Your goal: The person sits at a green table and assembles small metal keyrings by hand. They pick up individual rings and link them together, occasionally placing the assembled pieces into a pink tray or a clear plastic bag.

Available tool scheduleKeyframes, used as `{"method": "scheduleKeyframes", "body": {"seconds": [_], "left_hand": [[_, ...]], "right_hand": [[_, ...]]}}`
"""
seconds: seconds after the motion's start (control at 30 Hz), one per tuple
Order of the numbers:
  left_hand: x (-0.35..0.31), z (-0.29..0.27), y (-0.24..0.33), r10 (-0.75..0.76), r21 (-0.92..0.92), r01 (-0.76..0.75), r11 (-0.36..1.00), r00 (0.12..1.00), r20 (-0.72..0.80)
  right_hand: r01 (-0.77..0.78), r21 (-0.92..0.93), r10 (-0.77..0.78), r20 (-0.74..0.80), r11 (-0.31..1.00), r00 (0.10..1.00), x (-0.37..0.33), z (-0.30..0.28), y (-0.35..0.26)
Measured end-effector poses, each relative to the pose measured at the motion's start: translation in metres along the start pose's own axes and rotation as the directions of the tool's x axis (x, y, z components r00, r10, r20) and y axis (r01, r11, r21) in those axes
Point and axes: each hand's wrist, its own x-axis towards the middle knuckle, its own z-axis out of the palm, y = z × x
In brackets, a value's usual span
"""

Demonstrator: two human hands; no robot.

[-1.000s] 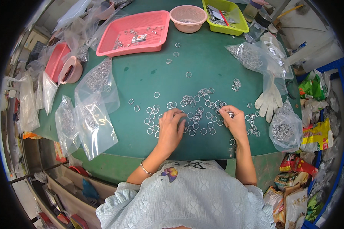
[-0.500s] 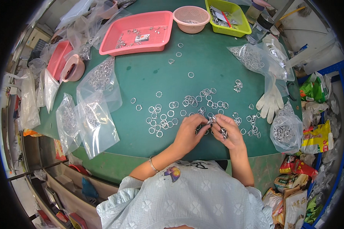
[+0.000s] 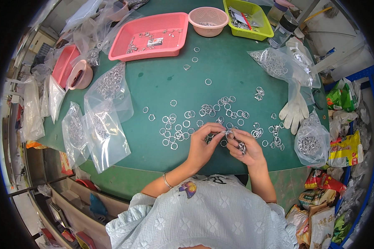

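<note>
I sit at a green table [image 3: 162, 83]; my left hand [image 3: 203, 145] and right hand [image 3: 246, 148] meet just above its near edge, fingertips pinched together on a small metal ring [image 3: 229, 135]; loose rings [image 3: 195, 118] lie scattered beyond; farther off, a pink tray [image 3: 151, 31].
</note>
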Motion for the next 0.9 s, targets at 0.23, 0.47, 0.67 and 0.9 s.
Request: {"method": "scheduleKeyframes", "body": {"seconds": [0.23,0.47,0.67,0.9], "left_hand": [[0.002,-0.015,-0.002,-0.304,-0.37,0.396,0.84,0.909,0.284],[-0.004,-0.012,0.001,-0.395,-0.543,0.532,0.65,0.847,0.357],[-0.005,-0.011,0.004,-0.389,-0.579,0.55,0.601,0.835,0.389],[-0.002,-0.019,0.007,-0.379,-0.487,0.543,0.684,0.835,0.399]], "right_hand": [[0.008,-0.005,-0.007,0.059,1.0,0.998,-0.001,-0.005,0.002],[0.028,-0.037,-0.025,0.093,0.999,0.995,0.0,-0.006,0.005],[0.104,-0.174,-0.086,0.108,0.979,0.99,0.0,-0.003,0.007],[0.127,-0.252,-0.104,0.104,0.959,0.989,-0.001,-0.002,0.006]]}}
